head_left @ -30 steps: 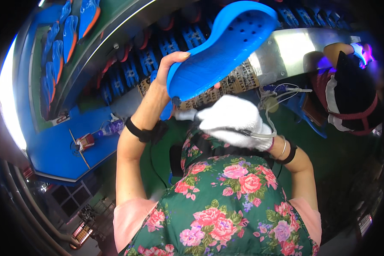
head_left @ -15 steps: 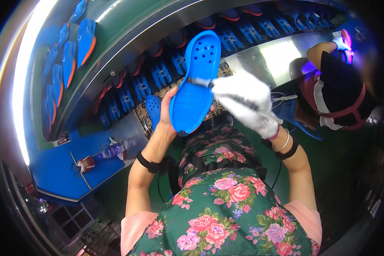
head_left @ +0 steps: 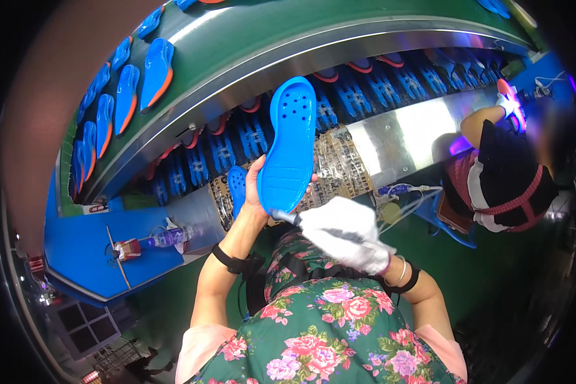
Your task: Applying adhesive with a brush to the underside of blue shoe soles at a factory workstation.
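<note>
I hold a blue shoe sole (head_left: 288, 163) in front of me. My left hand (head_left: 256, 185) is bare and is clamped on the sole near its heel, with the thumb on the left edge and fingertips peeking out at the right edge. The end with the little round holes points away from me, and the heel is close to me. My right hand (head_left: 347, 233) wears a white glove and is wrapped around a thin brush (head_left: 293, 218). The brush tip is right by the heel of the sole, but I can't tell if it touches.

Left of the sole, a smaller blue sole (head_left: 237, 187) with holes is partly hidden behind my left arm. Behind the sole and to its right is brown cardboard (head_left: 345, 163) with shiny tape. Past the sole is a row of blue racks (head_left: 352, 99). Farther past it, up to the left, blue and orange soles (head_left: 157, 73) lie on a green belt (head_left: 256, 29). Well left of the sole, a plastic bottle (head_left: 168, 238) lies by a blue surface (head_left: 77, 246). Far to the right of the sole sits another person (head_left: 493, 176), near a purple light.
</note>
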`<state>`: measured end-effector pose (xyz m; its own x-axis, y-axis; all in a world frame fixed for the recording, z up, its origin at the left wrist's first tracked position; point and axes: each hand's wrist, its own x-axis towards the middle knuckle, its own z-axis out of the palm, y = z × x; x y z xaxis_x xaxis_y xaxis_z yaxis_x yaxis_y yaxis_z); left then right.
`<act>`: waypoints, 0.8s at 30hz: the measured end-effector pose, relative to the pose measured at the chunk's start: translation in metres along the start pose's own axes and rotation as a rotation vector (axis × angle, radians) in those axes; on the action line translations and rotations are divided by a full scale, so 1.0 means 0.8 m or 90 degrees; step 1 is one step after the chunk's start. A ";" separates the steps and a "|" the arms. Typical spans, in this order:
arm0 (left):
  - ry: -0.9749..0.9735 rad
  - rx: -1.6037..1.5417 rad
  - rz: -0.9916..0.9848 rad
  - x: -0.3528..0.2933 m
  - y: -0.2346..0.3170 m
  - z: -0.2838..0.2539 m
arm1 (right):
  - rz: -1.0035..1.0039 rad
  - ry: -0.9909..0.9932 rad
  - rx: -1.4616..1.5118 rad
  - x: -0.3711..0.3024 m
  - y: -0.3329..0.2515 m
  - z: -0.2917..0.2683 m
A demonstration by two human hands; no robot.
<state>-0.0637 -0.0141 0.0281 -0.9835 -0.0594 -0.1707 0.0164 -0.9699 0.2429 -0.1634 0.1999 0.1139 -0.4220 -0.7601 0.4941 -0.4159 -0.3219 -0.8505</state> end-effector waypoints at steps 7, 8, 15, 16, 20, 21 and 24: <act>-0.044 -0.032 0.015 -0.002 0.007 0.027 | 0.078 -0.014 -0.006 0.017 0.013 -0.011; -0.051 -0.009 0.021 -0.004 0.013 0.036 | 0.192 -0.043 0.207 0.008 0.007 -0.013; -0.313 0.150 0.155 0.009 0.128 0.111 | 0.332 0.204 0.340 -0.019 0.038 -0.052; -0.335 0.132 0.161 0.025 0.154 0.119 | 0.361 0.194 0.326 -0.021 0.047 -0.046; -0.121 -0.055 0.324 0.072 0.216 0.134 | 0.352 0.126 0.199 -0.031 0.082 -0.010; -0.061 -0.103 0.364 0.080 0.222 0.136 | 0.341 0.093 0.160 -0.033 0.089 -0.007; 0.011 -0.158 0.380 0.081 0.209 0.142 | 0.323 0.060 0.126 -0.039 0.106 -0.009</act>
<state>-0.1449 -0.1531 0.1662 -0.7893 -0.6073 -0.0904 0.6029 -0.7945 0.0732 -0.1912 0.2002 0.0275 -0.6037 -0.7969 0.0193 0.0146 -0.0353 -0.9993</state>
